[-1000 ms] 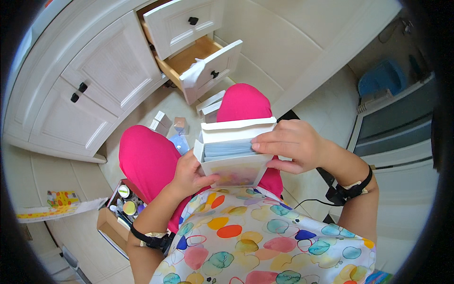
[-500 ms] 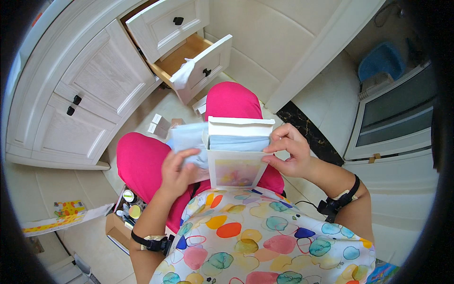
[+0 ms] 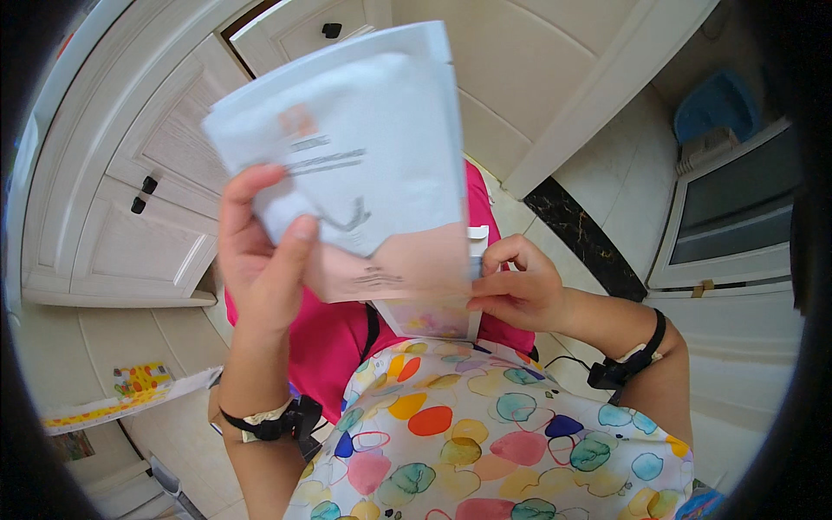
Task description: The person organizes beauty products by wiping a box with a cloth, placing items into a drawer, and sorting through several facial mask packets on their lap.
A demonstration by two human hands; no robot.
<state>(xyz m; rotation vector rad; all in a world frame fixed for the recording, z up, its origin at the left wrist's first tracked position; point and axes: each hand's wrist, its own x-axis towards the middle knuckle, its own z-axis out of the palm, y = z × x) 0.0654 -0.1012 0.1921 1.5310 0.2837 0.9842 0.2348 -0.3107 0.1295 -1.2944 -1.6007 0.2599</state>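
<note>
Raised in front of me is a small stack of sheet-mask packets, pale blue-white with a pink lower part. My left hand is closed on their lower left side, thumb across the front. Behind them, on my lap, stands an open white carton with a pastel picture on its front. The packets hide most of its opening. My right hand pinches the carton's right edge between thumb and fingers.
Curved white cabinets with black knobs stand at the left. A drawer front is pulled out at the top, partly covered by the packets. To the right are a dark marble threshold and a blue basin.
My left hand has lifted the packets from beside the carton up toward me, so they now cover the lower drawer and most of the carton. My right hand stays at the carton's edge.
</note>
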